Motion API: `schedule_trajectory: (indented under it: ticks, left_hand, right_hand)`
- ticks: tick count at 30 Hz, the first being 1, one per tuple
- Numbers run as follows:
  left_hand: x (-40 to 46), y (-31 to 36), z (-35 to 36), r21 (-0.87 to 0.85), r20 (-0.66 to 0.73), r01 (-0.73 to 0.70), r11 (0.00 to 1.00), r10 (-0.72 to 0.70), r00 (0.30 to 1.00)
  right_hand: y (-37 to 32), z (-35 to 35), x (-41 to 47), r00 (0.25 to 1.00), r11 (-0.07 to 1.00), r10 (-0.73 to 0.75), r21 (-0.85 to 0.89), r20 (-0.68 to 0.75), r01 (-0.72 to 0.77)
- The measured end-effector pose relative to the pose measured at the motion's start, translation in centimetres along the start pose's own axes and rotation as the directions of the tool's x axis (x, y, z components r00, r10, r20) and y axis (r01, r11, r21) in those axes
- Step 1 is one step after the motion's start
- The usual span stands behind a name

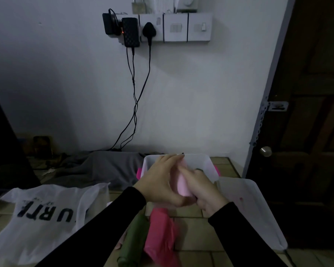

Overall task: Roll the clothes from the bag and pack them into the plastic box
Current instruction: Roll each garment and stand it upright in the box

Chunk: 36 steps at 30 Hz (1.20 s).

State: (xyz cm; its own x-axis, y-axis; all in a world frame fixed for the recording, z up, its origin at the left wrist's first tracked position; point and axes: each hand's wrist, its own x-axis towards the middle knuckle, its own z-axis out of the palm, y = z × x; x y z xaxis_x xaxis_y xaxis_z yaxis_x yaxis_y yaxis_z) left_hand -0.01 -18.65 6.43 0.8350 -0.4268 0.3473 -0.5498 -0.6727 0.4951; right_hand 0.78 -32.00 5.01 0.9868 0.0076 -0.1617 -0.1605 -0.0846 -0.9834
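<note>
Two hands, left hand (160, 182) and right hand (204, 191), grip a pink roll (182, 185) over the box (210, 166); green roll (133, 241) and magenta cloth (160, 236) below them seem unpacked.

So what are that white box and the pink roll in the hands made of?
The white box looks like translucent plastic: smooth, milky walls that let light through. The pink roll looks like soft matte cloth, bending under both hands; the exact fabric cannot be told.
</note>
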Motion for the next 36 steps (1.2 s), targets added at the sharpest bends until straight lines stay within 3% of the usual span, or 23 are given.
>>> schedule_trajectory:
  ticks: [2,4,5,7,8,10,11,12,13,15,19,21,24,26,30,33,36]
  left_hand:
    - [-0.6,-0.3,0.8,-0.327,-0.03,0.115,0.938,-0.132,0.991]
    - [-1.0,-0.8,2.0,-0.509,-0.061,0.154,0.847,-0.214,0.975]
    - [-1.1,-1.0,2.3,-0.524,-0.061,0.165,0.835,-0.231,0.971]
    - [-1.2,-1.0,2.0,-0.481,0.01,0.189,0.856,-0.21,0.978]
    - [-1.1,-0.9,1.7,-0.414,0.052,0.192,0.89,-0.188,0.981]
    - [-0.8,-0.4,1.2,-0.193,0.089,0.153,0.969,-0.138,0.986]
    - [-0.6,0.0,1.0,-0.081,0.089,0.113,0.99,-0.106,0.99]
    - [-0.4,0.3,0.9,-0.005,0.083,0.073,0.997,-0.073,0.994]
    - [-0.2,0.5,0.8,0.032,0.07,0.042,0.999,-0.044,0.997]
    - [0.0,0.4,0.8,-0.005,0.047,0.046,0.999,-0.046,0.998]
    - [-0.3,-0.3,1.5,-0.376,0.032,0.15,0.915,-0.149,0.988]
    - [-0.4,-0.4,2.8,-0.566,-0.014,0.155,0.81,-0.197,0.98]
    - [-0.5,0.1,4.8,-0.818,-0.08,0.078,0.57,-0.246,0.966]
    - [-0.4,0.2,5.3,-0.843,-0.083,0.072,0.533,-0.262,0.962]
    - [-0.1,-0.5,3.6,-0.797,0.086,0.202,0.569,-0.224,0.971]
    - [0.5,-0.2,2.7,-0.814,0.256,0.36,0.455,-0.275,0.927]
    - [1.1,0.1,2.1,-0.789,0.272,0.397,0.469,-0.313,0.91]
  right_hand:
    - [-0.1,-0.2,0.3,0.968,0.9,0.1,0.393,0.232,-0.187]
    - [0.2,-0.1,0.7,0.936,0.762,0.103,0.578,0.337,-0.292]
    - [0.4,-0.2,0.9,0.939,0.745,0.101,0.601,0.328,-0.29]
    - [0.7,-0.4,0.9,0.964,0.821,0.108,0.525,0.244,-0.225]
    - [0.8,-0.5,0.9,0.981,0.897,0.126,0.406,0.147,-0.176]
    - [0.8,-0.9,0.8,0.998,0.998,0.057,-0.024,-0.023,-0.058]
    - [0.9,-1.0,0.6,0.999,0.974,-0.011,-0.225,-0.051,0.0]
    - [1.0,-1.1,0.5,0.997,0.947,-0.06,-0.319,-0.053,0.04]
    - [0.9,-1.0,0.3,0.996,0.945,-0.075,-0.323,-0.043,0.057]
    - [0.4,-1.1,-0.1,1.0,0.993,-0.011,-0.118,-0.001,0.011]
    - [0.8,-1.4,0.8,0.982,0.932,0.125,0.324,0.14,-0.165]
    - [0.8,-1.4,0.9,0.965,0.828,0.144,0.507,0.219,-0.239]
    - [0.0,-1.6,0.5,0.928,0.689,0.128,0.641,0.35,-0.338]
    - [-0.1,-1.9,0.6,0.933,0.68,0.107,0.66,0.343,-0.321]
    - [0.7,-2.0,1.4,0.986,0.838,0.116,0.521,0.122,-0.163]
    - [0.8,-1.8,1.8,0.998,0.943,0.019,0.332,-0.064,0.003]
    - [0.6,-1.6,1.4,0.99,0.963,-0.099,0.239,-0.099,0.12]
